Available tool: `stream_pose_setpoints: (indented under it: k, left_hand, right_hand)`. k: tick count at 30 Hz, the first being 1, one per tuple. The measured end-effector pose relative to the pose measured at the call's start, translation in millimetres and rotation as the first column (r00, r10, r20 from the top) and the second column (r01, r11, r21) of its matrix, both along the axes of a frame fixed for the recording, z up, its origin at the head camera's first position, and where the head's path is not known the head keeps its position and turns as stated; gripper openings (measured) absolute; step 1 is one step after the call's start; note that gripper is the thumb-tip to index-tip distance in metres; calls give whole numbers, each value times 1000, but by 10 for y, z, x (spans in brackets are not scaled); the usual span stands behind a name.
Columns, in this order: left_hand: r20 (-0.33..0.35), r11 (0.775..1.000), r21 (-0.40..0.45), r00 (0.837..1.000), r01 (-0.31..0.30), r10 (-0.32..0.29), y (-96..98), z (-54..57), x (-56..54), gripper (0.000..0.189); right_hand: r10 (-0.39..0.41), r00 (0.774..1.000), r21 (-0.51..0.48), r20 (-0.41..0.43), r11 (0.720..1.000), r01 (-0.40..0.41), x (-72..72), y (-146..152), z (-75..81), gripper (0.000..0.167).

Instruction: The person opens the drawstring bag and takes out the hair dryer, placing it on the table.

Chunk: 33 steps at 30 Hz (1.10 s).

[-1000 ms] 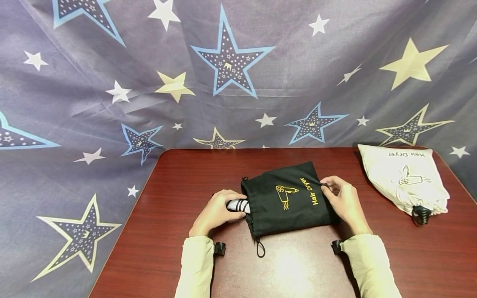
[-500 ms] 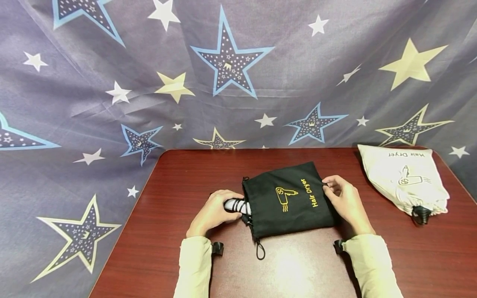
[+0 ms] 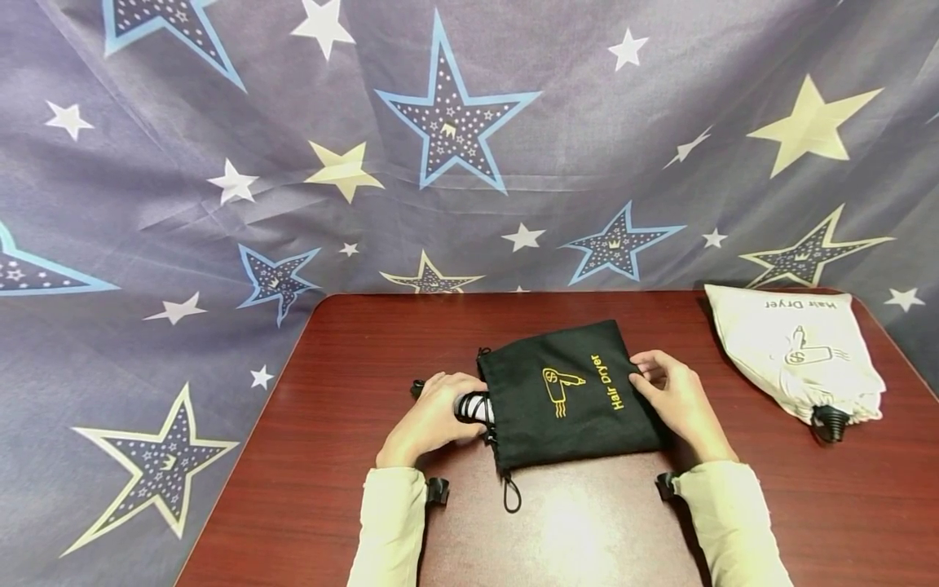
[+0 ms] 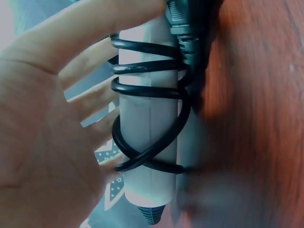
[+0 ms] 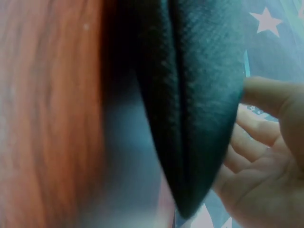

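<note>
A black drawstring bag (image 3: 524,436) with yellow "Hair Dryer" lettering lies on the table, its mouth facing left. From that mouth sticks the white handle of a hair dryer (image 4: 147,111), wound with its black cord (image 4: 147,90); the rest of the dryer is hidden in the bag. My left hand (image 3: 433,416) holds the handle, thumb on the near side and fingers on the far side. A black plug (image 4: 185,28) sits beside the handle. At the bag's closed right end, my right hand (image 3: 678,399) holds the edge between thumb and fingers.
A full white "Hair Dryer" drawstring bag (image 3: 807,359) lies at the table's right, with a black ribbed cord end (image 3: 831,424) poking out. A cord loop (image 3: 512,496) hangs from the black bag's near corner. Behind the reddish-brown table (image 3: 367,334) hangs a starry curtain (image 3: 469,220).
My left hand drew slightly left, then moved back right with the handle, toward the bag's mouth. Part of the plug now shows beyond that hand. My right hand stays at the bag's end.
</note>
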<state>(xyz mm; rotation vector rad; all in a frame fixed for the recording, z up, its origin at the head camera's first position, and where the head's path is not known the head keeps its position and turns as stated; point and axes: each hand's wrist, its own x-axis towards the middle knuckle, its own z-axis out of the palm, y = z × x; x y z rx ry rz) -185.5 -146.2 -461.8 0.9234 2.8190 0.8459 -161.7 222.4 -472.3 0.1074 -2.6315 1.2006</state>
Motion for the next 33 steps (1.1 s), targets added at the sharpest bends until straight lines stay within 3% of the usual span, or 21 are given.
stream_pose_setpoints:
  k: [7, 17, 33]
  left_hand:
    - [-31, 1000, 11, 1000, -5, 5, 4, -16, -28, 40]
    - [-1, 1000, -1, 1000, -25, 25, -41, -5, -7, 39]
    - [-41, 1000, 11, 999, -4, 5, -147, -30, -32, 40]
  right_hand:
    - [-35, 999, -4, -21, 999, 35, -14, 9, 13, 13]
    - [-78, 996, -12, -31, 997, 78, -3, 67, 13, 12]
    - [-115, 993, -35, -34, 993, 114, 26, 131, 40, 11]
